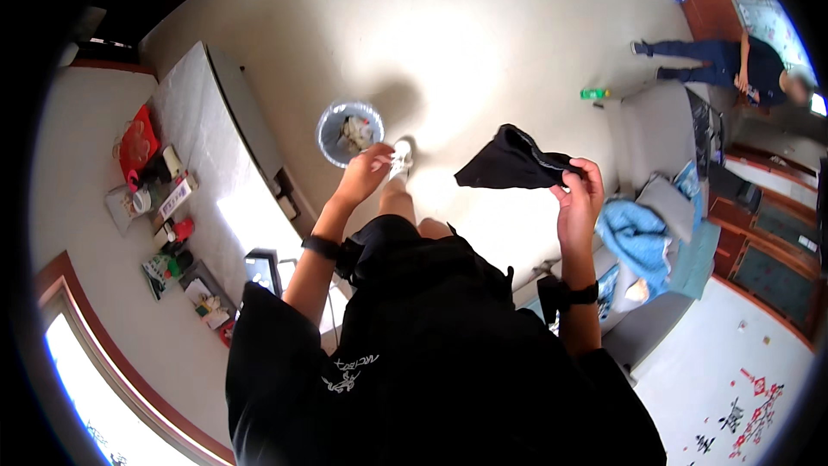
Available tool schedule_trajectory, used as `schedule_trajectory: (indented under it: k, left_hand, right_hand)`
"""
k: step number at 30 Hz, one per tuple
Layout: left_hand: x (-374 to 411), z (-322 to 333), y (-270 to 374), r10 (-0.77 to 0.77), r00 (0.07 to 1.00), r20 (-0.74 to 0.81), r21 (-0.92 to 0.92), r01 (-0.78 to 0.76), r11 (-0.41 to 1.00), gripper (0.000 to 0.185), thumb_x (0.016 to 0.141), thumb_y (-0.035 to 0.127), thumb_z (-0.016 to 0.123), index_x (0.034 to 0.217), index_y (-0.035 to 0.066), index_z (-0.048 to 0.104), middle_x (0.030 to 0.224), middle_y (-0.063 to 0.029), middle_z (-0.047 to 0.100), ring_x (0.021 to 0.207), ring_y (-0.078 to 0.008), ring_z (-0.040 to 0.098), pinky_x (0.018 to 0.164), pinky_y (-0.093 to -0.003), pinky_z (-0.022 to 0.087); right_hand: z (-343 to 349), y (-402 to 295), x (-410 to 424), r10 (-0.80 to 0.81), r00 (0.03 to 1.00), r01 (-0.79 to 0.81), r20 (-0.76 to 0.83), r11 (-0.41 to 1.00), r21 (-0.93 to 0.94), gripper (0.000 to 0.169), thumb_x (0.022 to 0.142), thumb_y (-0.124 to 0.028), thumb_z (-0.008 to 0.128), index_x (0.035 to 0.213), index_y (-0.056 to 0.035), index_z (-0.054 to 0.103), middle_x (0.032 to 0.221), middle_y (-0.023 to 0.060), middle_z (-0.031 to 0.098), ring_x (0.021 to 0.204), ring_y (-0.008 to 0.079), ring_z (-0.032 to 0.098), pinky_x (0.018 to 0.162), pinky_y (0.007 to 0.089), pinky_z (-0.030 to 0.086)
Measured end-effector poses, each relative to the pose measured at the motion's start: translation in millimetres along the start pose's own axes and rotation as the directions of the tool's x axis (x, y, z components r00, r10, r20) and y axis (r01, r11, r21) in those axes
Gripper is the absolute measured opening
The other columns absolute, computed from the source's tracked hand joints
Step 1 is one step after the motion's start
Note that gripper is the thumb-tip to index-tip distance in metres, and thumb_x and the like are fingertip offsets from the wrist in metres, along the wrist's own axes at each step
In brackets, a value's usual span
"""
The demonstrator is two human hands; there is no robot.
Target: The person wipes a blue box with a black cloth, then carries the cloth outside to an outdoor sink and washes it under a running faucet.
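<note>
A piece of black cloth [511, 162], perhaps a garment, hangs by one end from my right hand [579, 200]. My thumb and fingers pinch its edge, and the rest droops to the left above the floor. My left hand [365, 171] is over the near rim of a round waste bin [325, 149] with a plastic liner. Its fingers are bent, and whether anything small is between them is not clear. Crumpled waste [357, 133] lies inside the bin. Beside the bin shows my white shoe [401, 154].
A grey cabinet [194, 97] on the left bears packets and bottles. To the right is a grey sofa [653, 116] with a blue blanket [637, 239]. A green bottle [593, 94] lies on the floor. Another person [718, 65] stands at the far right.
</note>
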State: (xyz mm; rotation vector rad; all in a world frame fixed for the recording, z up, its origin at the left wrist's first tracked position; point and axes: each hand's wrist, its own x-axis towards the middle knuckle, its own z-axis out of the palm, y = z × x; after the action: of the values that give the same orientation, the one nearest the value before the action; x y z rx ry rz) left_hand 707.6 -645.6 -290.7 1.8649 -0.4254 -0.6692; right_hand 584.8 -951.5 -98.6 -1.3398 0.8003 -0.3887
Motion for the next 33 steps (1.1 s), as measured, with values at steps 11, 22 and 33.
schedule_trajectory:
  k: [11,22,33]
  left_hand:
    - [343,-103,183,0.543,0.818,-0.189,0.056,-0.543,0.838,0.021,0.081,0.000,0.061,0.102,0.004,0.058,0.101,-0.0057,0.059,0.099,-0.0216,0.055,0.092,-0.0309,0.042]
    - [528,-319,306,0.277,0.873,-0.401,0.181,-0.220,0.958,0.023,0.090,0.019,0.039,0.096,0.002,0.052,0.072,-0.0120,0.051,0.073,-0.0205,0.050,0.072,-0.0309,0.043]
    - [643,-536,238,0.232,0.721,-0.653,0.236,-0.097,0.967,0.034,0.082,0.009,0.061,0.109,0.007,0.041,0.094,-0.0038,0.047,0.089,-0.0129,0.044,0.080,-0.0257,0.039]
  right_hand:
    - [154,-119,259,0.015,0.941,-0.065,0.339,0.989,0.136,0.016,0.085,-0.004,0.061,0.101,-0.0017,0.059,0.094,0.0038,0.059,0.088,0.0128,0.059,0.079,0.0283,0.050]
    - [380,-172,558,-0.279,0.693,0.611,0.665,0.718,-0.335,0.020,0.081,-0.013,0.068,0.094,0.0010,0.062,0.091,0.0055,0.063,0.083,0.0136,0.060,0.070,0.0268,0.049]
    - [677,-199,707,-0.476,0.400,0.710,0.783,0.701,0.064,0.020,0.085,-0.013,0.064,0.091,0.0000,0.050,0.078,0.0093,0.061,0.073,0.0144,0.059,0.066,0.0264,0.046]
